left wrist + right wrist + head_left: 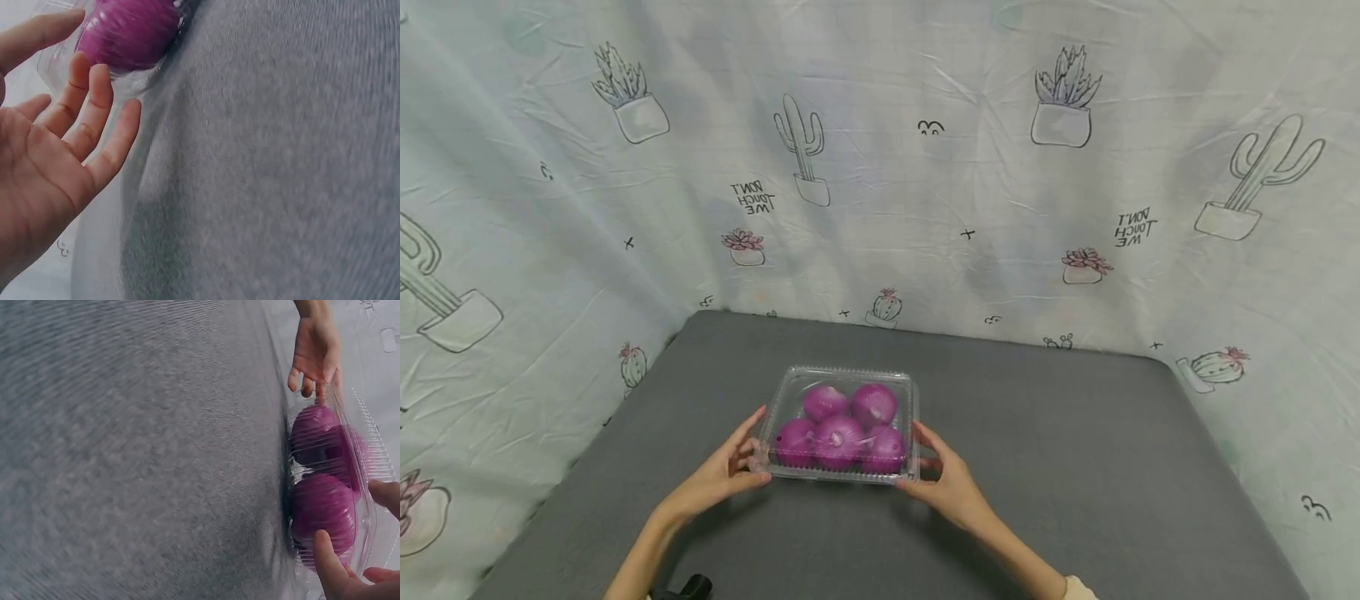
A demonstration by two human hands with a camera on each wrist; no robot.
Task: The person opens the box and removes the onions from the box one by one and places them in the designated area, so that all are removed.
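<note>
A clear plastic clamshell box (844, 477) with ribbed walls sits on the grey table, its lid down. Several purple-red onions (838, 442) fill it, two at the back and the others along the front. At the box's left side my left hand (718, 478) holds the near corner, thumb at the front and index finger along the side; the lower fingers spread loosely in the left wrist view. My right hand (949, 483) grips the opposite near corner, its thumb on the front wall and fingers on the side. The box's underside is hidden.
Grey cloth covers the table (1060, 467). A pale curtain (880, 167) printed with cacti and potted plants hangs behind the table and along both sides. A small black object (696, 586) shows beside the left wrist at the bottom edge.
</note>
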